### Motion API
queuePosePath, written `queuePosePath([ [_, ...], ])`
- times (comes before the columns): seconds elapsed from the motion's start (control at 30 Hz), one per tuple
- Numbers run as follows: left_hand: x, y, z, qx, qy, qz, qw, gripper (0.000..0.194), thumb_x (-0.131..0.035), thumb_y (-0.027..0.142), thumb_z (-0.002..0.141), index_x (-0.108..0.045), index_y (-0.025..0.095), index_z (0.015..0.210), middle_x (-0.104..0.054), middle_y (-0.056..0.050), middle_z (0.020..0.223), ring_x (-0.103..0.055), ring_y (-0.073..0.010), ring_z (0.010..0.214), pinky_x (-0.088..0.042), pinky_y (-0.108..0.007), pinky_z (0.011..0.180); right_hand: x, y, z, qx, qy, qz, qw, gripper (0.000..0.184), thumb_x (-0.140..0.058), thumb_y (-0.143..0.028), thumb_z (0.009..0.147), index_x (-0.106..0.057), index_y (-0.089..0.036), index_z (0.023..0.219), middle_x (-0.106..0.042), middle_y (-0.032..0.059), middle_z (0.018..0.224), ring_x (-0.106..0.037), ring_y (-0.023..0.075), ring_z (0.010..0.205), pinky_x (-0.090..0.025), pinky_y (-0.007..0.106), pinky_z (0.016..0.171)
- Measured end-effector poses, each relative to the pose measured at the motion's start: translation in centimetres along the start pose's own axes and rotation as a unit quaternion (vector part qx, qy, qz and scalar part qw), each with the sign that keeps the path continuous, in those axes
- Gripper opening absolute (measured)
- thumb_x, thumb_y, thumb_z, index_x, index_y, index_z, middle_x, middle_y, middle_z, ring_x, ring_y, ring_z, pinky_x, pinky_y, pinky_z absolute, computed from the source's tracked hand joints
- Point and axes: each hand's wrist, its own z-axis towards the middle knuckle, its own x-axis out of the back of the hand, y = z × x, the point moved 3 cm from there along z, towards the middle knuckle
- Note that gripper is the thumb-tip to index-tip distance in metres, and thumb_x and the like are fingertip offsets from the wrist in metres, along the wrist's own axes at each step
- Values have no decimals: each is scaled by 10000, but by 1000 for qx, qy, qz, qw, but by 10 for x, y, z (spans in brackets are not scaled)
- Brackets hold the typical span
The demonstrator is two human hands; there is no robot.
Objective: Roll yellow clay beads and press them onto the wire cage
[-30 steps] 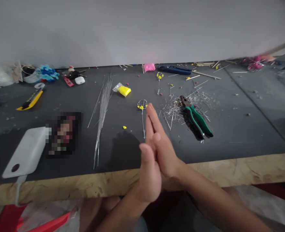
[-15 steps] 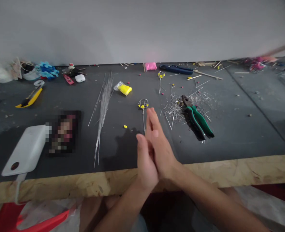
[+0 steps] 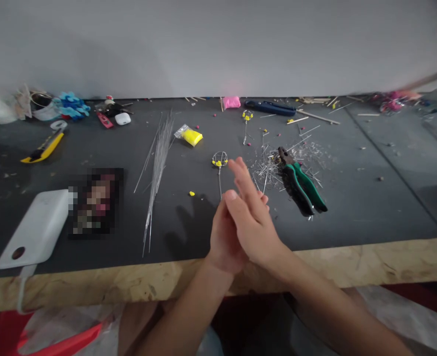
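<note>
A person's left hand (image 3: 222, 240) and right hand (image 3: 258, 230) are pressing palm to palm above a matte dark tabletop (image 3: 355, 212), the right fingers extending; whether anything is lying between the palms, I cannot tell. Just beyond, a round, latticed wire piece (image 3: 219, 160) dotted with yellow lumps is lying flat, its thin stem running behind the hands. Leftward, straight shiny wires (image 3: 158, 158) are fanning out; rightward, green-and-black-handled pliers (image 3: 303, 185) are resting among wire clippings (image 3: 266, 170).
</note>
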Motion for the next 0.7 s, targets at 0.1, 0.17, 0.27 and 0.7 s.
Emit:
queuePosePath([
  [0.1,0,9,2,13,56,-24,998,411,-352,386,985,-671,134,1049,-724,-80,1078,-583,-194,1213,-458,-296,1035,17,-12,3,55,88,40,994,450,-380,-390,976,-323,-414,1422,-161,-91,1609,-132,204,1489,-158,485,1206],
  [0.17,-2,15,2,-9,75,-37,996,438,-336,383,992,-681,115,980,-743,-97,993,-649,-199,1115,-502,-307,988,29,-12,5,75,143,55,985,467,-440,-347,947,-342,-404,1401,-220,-67,1590,-133,207,1488,-149,498,1207],
  [0.27,-7,23,0,-37,68,-51,996,432,-376,412,978,-693,121,939,-753,-96,936,-696,-197,1014,-531,-321,954,38,4,4,41,135,99,985,547,-528,-287,890,-339,-399,1390,-292,-25,1560,-240,215,1461,-243,494,1185],
  [0.7,-13,23,-8,-45,-56,-12,997,630,-238,526,972,-747,159,914,-766,-70,949,-682,-231,1047,-481,-396,1010,10,41,-13,-144,-98,280,944,205,-673,-275,837,-690,-288,1041,-734,11,1067,-662,235,1105,-533,477,983],
])
